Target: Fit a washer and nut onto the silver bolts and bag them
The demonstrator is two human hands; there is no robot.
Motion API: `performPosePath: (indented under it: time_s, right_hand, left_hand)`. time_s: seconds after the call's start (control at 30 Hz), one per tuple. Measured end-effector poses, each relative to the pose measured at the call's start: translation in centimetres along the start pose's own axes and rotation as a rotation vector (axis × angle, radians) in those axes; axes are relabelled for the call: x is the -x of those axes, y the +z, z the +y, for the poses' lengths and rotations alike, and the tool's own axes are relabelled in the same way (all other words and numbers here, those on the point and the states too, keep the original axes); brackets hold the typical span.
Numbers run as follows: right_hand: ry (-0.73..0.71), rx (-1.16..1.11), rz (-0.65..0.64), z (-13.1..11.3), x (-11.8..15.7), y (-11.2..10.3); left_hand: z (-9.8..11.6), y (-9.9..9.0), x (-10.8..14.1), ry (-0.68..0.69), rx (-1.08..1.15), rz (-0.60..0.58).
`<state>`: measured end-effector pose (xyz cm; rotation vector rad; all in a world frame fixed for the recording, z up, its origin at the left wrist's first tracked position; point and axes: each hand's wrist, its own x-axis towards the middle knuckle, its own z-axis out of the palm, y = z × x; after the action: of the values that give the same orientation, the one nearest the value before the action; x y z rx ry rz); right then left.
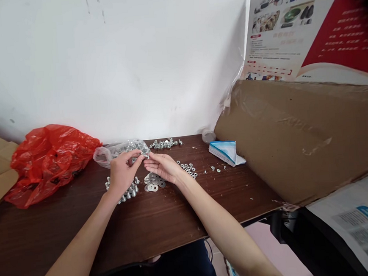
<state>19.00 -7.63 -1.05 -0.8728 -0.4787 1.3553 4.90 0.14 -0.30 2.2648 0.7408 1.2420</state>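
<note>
My left hand (123,171) is closed in a pinch on a small shiny bolt (146,156), held just above the table. My right hand (164,165) meets it from the other side, thumb and forefinger closed at the bolt's end. Fingers cover part of the bolt, so I cannot tell whether anything is threaded on it. Below my left hand stand several silver bolts (131,192), partly hidden by it. Flat washers (154,182) lie in a pile beneath both hands. Hex nuts (189,168) are scattered to the right of my right wrist.
Behind my hands lie a clear plastic bag (104,156) of metal parts and a heap of bolt assemblies (165,144). A red plastic bag (52,161) sits left. Rightward are a blue-and-white packet (225,151), a round clear lid (208,136) and a large cardboard sheet (299,141).
</note>
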Motion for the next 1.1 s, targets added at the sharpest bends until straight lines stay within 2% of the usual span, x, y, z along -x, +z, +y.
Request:
performPosePath:
  time_s: [0.2, 0.4, 0.63, 0.77, 0.97, 1.1]
  right_hand:
    - [-0.095, -0.045, 0.028, -0.31, 0.09, -0.07]
    - [0.033, 0.049, 0.012, -0.11, 0.15, 0.06]
    - [0.003, -0.048, -0.03, -0.52, 0.41, 0.04]
    - [0.053, -0.011, -0.005, -0.27, 0.19, -0.07]
    - [0.018, -0.029, -0.031, -0.39, 0.35, -0.19]
    - [0.095, -0.01, -0.007, -0.44, 0.43, -0.08]
  left_hand:
    - [-0.21, -0.02, 0.02, 0.004, 0.007, 0.01]
    - [-0.04, -0.01, 0.01, 0.017, 0.005, -0.001]
    - [0.36, -0.26, -0.02, 0.0, 0.008, 0.002]
    - [0.29, -0.15, -0.03, 0.01, 0.018, 0.011]
    - [0.23, -0.13, -0.06, 0.012, 0.018, 0.006]
    - [0.24, -0.18, 0.05, 0.013, 0.022, -0.003]
